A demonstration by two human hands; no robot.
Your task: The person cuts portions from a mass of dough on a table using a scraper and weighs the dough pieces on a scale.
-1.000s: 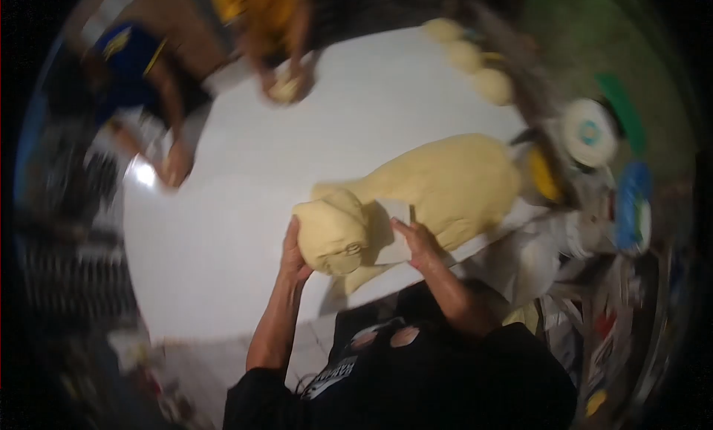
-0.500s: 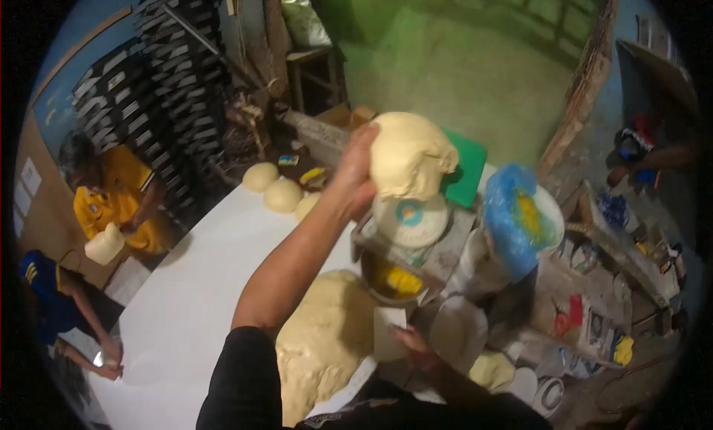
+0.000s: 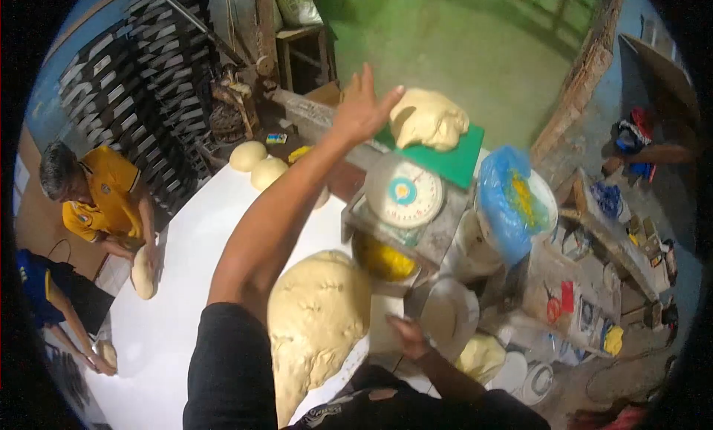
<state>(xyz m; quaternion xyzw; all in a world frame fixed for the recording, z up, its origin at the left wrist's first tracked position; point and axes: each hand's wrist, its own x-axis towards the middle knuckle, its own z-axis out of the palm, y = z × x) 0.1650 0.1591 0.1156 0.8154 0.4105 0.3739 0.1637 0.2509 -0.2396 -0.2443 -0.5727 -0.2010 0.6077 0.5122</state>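
Note:
A lump of pale yellow dough (image 3: pixel 431 122) rests on the green plate (image 3: pixel 464 163) of a dial scale (image 3: pixel 405 194). My left hand (image 3: pixel 365 109) is open just left of that lump, its fingers spread and nothing in them. Low in the view, my right hand (image 3: pixel 408 336) grips a flat whitish scraper (image 3: pixel 385 318) by its edge. Beside the scraper, a big mass of dough (image 3: pixel 319 304) lies on the white table (image 3: pixel 193 311). Rounded dough balls (image 3: pixel 249 157) sit at the table's far edge, partly behind my left forearm.
At the left, a person in yellow (image 3: pixel 111 192) handles a dough piece (image 3: pixel 142 272); another in blue (image 3: pixel 44 289) works beside them. A bowl with yellow contents (image 3: pixel 386 259) sits under the scale. Blue plastic (image 3: pixel 505 203) covers a bucket to the right. Dark pans (image 3: pixel 160 81) are stacked behind.
My left hand has let go of the dough lump, which now lies on the scale's green plate. The person in yellow has lowered their dough piece to the table.

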